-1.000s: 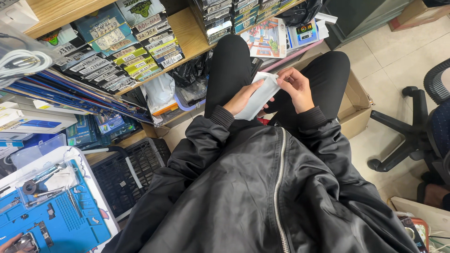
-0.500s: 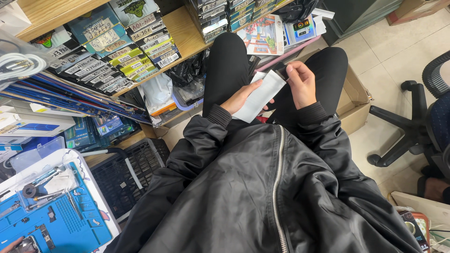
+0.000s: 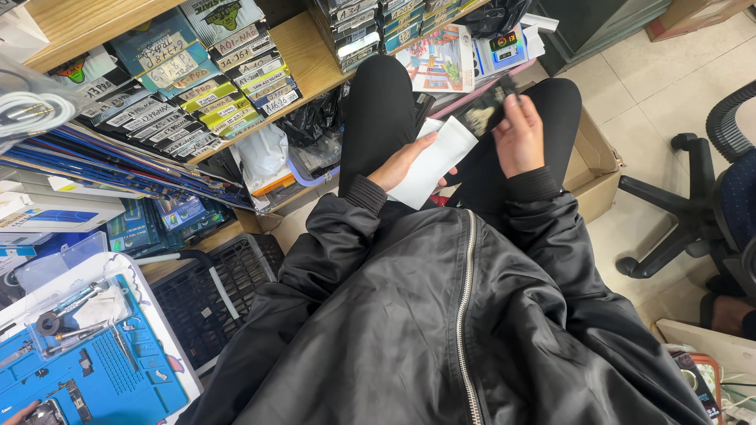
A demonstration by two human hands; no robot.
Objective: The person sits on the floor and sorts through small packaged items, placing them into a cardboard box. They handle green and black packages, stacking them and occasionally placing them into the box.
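I sit in a black jacket with my knees in black trousers under me. My left hand (image 3: 400, 161) holds a flat white envelope-like packet (image 3: 434, 160) over my lap. My right hand (image 3: 520, 136) grips a dark flat part (image 3: 487, 110) that sticks halfway out of the packet's upper end. The part is blurred, and its far tip reaches up toward the shelf edge.
Wooden shelves (image 3: 311, 49) at the upper left hold rows of labelled boxes. An open cardboard box (image 3: 594, 157) sits by my right knee. A black office chair (image 3: 693, 197) stands at the right. A blue work mat (image 3: 102, 370) with tools and a black crate (image 3: 213, 291) lie lower left.
My right hand has pulled the dark part up and out of the white packet's top. My left hand has kept the packet in place.
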